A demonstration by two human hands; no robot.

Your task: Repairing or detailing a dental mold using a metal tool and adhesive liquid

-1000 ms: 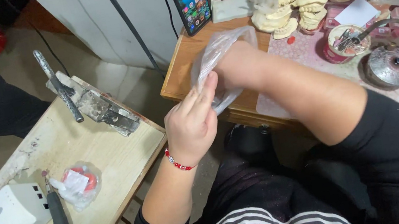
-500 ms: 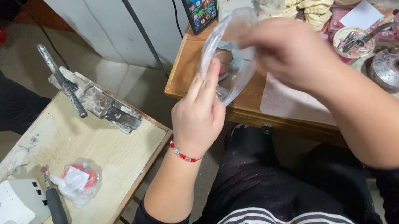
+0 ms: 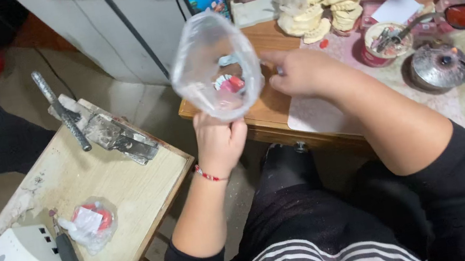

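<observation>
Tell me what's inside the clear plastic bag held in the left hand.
Through the clear plastic bag, gripped by the left hand, a small red and white object shows at the bottom. The wrinkled film blurs it, so its kind is unclear.

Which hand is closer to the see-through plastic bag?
Left. The left hand grips the clear plastic bag from below. The right hand is beside the bag's right edge, fingers pointing at it, not gripping.

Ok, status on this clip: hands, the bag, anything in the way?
Left hand grips clear plastic bag from below, mouth open, small red and white piece inside. Right hand empty, open beside the bag over the wooden desk. Nothing between hands and bag.
</observation>
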